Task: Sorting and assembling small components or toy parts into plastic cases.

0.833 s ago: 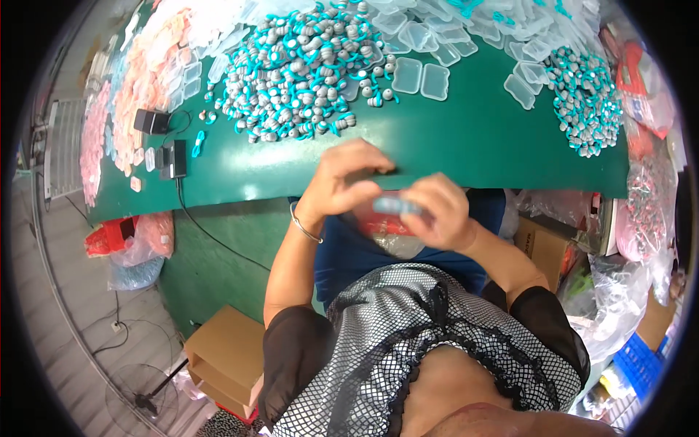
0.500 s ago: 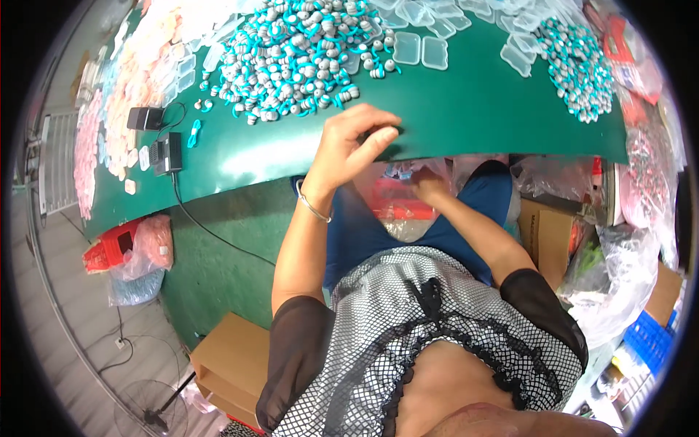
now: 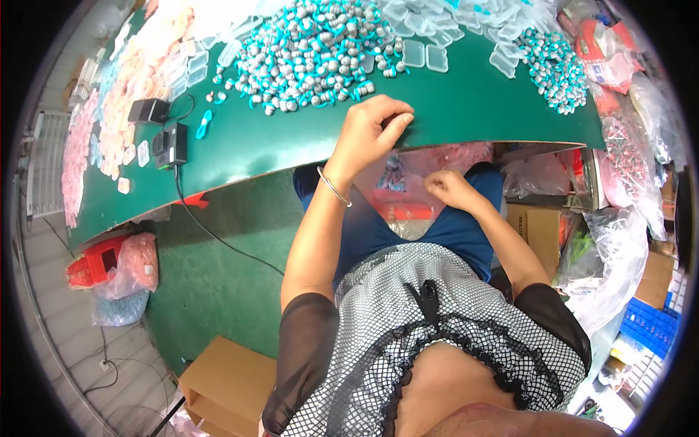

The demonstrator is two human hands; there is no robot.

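Green worktop, curved front edge. Left hand rests on that edge, fingers loosely curled, holding nothing visible. Right hand lies below the edge over the lap, fingers bent inward at a clear plastic bag of small parts; whether they grip it cannot be told. Heap of grey-and-teal small parts just beyond the left hand; smaller heap far right. Clear plastic cases between the heaps. Black adapter with cable at left. Cardboard box on the floor.
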